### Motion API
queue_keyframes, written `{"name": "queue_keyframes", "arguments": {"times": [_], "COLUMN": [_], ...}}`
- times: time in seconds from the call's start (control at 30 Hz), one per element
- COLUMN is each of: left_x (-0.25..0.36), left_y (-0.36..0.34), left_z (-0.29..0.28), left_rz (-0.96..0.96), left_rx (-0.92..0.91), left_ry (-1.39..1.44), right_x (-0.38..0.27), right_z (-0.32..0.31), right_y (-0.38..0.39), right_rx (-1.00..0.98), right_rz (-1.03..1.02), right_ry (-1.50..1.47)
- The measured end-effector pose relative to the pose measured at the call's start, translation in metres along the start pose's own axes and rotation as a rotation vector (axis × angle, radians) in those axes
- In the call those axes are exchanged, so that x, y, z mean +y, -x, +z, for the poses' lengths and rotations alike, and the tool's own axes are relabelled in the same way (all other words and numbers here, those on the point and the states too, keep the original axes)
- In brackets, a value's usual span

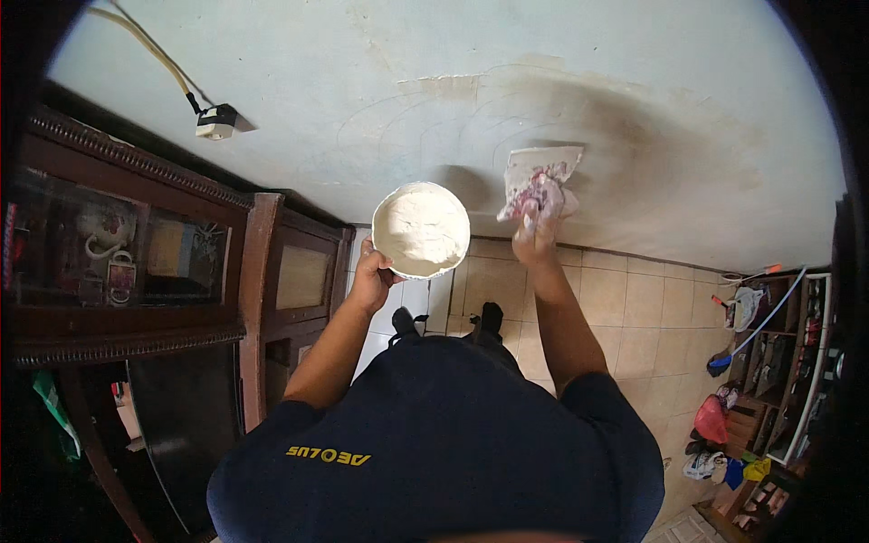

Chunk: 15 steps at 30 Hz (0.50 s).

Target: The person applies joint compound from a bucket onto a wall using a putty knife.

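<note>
My left hand (373, 273) grips the rim of a round white tub (378, 206), its thumb over the near left edge. Inside lies thick, whitish putty (419, 226) with an uneven surface. My right hand (536, 237) is closed around a wide, flat putty scraper (541, 159), smeared with white and pinkish-purple stains. The scraper is held up at the pale wall (615, 54); whether its edge touches cannot be told. Faint curved strokes and a rough whitish patch (439, 86) mark the wall above the tub.
A dark wooden cabinet (262, 299) with glass panes stands on the left. Above it, a white socket box (215, 121) hangs on a cable. Tiled floor (643, 308) lies under my feet. At the right are a cluttered shelf (769, 362), a blue brush (720, 364) and a red bag (712, 419).
</note>
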<state>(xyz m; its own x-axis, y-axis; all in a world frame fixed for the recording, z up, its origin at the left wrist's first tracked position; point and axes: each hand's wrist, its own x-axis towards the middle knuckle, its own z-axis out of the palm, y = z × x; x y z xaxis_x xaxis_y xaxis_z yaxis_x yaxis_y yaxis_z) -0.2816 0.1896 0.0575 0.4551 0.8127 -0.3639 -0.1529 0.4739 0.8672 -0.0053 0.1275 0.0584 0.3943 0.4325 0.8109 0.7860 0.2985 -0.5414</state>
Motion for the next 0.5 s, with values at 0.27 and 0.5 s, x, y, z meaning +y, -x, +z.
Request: {"name": "queue_keyframes", "arguments": {"times": [0.27, 0.5], "left_x": [-0.008, -0.010], "left_y": [0.010, 0.011], "left_z": [-0.007, -0.016], "left_rz": [-0.005, -0.008], "left_rx": [0.114, 0.142], "left_ry": [-0.012, -0.018], "right_x": [0.121, 0.111], "right_z": [0.045, 0.040], "right_y": [-0.028, -0.056], "right_rx": [0.211, 0.039], "right_rz": [-0.350, -0.074], "right_ry": [0.251, 0.500]}}
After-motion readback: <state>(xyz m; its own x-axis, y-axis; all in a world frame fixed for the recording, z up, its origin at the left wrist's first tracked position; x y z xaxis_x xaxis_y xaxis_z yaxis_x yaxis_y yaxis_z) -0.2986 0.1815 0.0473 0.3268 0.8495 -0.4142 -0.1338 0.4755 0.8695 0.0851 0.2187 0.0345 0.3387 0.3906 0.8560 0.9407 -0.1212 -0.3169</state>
